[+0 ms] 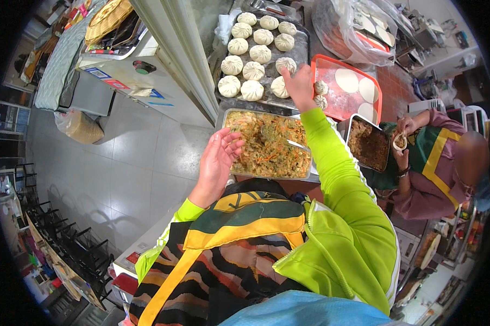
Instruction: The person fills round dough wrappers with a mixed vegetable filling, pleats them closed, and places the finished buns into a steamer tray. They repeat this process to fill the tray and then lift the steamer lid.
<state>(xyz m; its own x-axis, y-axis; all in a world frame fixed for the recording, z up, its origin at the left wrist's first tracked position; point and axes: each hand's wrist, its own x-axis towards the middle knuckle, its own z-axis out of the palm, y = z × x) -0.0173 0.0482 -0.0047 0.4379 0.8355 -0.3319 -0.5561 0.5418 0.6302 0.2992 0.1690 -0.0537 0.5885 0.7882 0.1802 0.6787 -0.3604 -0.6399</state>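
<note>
Here, buns [260, 54] are lined up on a tray [300, 46]

The right hand [298, 88] is held at the tray's right edge, near two buns; its grip cannot be told. With fingers loosely apart, the left hand [217, 162] is held at the filling's [269, 155] left edge.
</note>
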